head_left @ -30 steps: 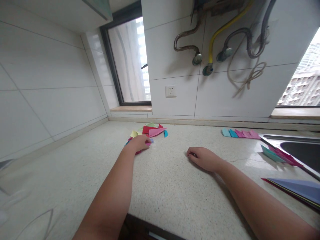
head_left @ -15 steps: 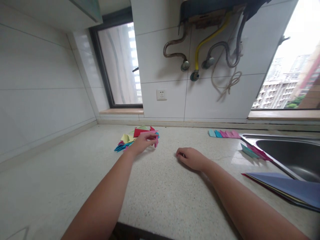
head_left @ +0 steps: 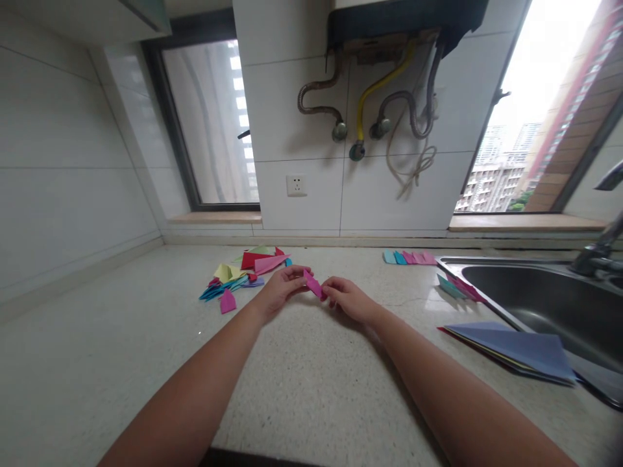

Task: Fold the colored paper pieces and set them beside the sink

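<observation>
A small folded piece of magenta paper (head_left: 313, 284) is pinched between both hands, just above the countertop. My left hand (head_left: 281, 290) grips its left end, and my right hand (head_left: 346, 298) has fingertips closed on its right end. Left of my left hand lies a loose pile of folded papers, among them a red piece (head_left: 249, 260), a long pink piece (head_left: 270, 263), a yellow piece (head_left: 226, 272) and thin blue pieces (head_left: 214, 290). One pink folded piece (head_left: 227, 301) rests at the near side of that pile.
Along the back right stands a row of small folded papers (head_left: 409, 258), teal, blue and pink. A teal paper (head_left: 450, 287) and a magenta one lie by the steel sink (head_left: 501, 263). Nearer sits a stack of large folded sheets (head_left: 516, 350). A tiled wall (head_left: 296, 136) bounds the counter.
My left hand has brought the magenta paper away from the pile, and my right hand has come up and taken hold of its other end. The view has turned somewhat to the right.
</observation>
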`<state>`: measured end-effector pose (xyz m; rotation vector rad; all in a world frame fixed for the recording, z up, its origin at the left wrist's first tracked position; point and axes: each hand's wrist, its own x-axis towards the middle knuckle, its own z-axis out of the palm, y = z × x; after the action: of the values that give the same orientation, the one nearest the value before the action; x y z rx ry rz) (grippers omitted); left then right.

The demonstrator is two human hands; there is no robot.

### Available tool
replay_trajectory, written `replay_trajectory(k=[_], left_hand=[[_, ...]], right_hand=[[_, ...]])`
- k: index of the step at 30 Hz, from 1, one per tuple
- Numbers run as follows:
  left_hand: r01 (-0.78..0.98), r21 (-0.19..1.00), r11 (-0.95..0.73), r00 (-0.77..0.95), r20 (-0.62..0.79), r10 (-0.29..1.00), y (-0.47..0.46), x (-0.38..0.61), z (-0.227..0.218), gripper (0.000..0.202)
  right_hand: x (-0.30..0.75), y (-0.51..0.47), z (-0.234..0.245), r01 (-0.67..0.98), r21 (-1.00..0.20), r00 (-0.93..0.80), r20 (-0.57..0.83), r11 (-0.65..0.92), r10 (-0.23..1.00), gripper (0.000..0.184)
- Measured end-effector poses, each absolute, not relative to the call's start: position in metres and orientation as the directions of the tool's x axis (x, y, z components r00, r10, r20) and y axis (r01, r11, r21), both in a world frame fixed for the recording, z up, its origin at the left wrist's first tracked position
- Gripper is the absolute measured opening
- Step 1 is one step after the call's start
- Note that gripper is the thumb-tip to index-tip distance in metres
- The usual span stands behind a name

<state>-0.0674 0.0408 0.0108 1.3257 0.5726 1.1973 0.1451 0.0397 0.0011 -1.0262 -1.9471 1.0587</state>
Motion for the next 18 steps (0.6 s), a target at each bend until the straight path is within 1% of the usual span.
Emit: replay_trajectory(k=[4, 8, 12, 15, 18], left_hand=[[-0.319, 0.931, -0.179, 0.347, 0.29, 0.892, 0.0427, -0.0693, 0.0093, 0.031], [-0.262, 0.949, -0.176, 0.31, 0.256, 0.916, 0.0472, -0.0692, 0.0042, 0.034], [-0.205, 0.965, -0.162, 0.284, 0.217, 0.934, 0.0504, -0.068, 0.0028, 0.034], [-0.176, 0.972, -0.156, 0.29, 0.203, 0.935, 0.0496, -0.0669, 0.0045, 0.034], [-0.167, 0.972, -0.166, 0.305, 0.21, 0.929, 0.0481, -0.066, 0.0054, 0.036]], right_hand=[[0.1464, 0.041, 0.0009, 0.292, -0.885, -0.43, 0.216, 0.361, 0.877, 0.021], [0.1474, 0.044, -0.0008, 0.341, -0.846, -0.373, 0.278, 0.409, 0.885, 0.022], [0.1475, 0.045, -0.0005, 0.458, -0.706, -0.308, 0.444, 0.541, 0.841, 0.019], [0.1479, 0.0421, 0.0025, 0.529, -0.574, -0.293, 0.568, 0.625, 0.769, 0.014], [0.1493, 0.0381, 0.0059, 0.568, -0.449, -0.305, 0.664, 0.69, 0.683, 0.011]])
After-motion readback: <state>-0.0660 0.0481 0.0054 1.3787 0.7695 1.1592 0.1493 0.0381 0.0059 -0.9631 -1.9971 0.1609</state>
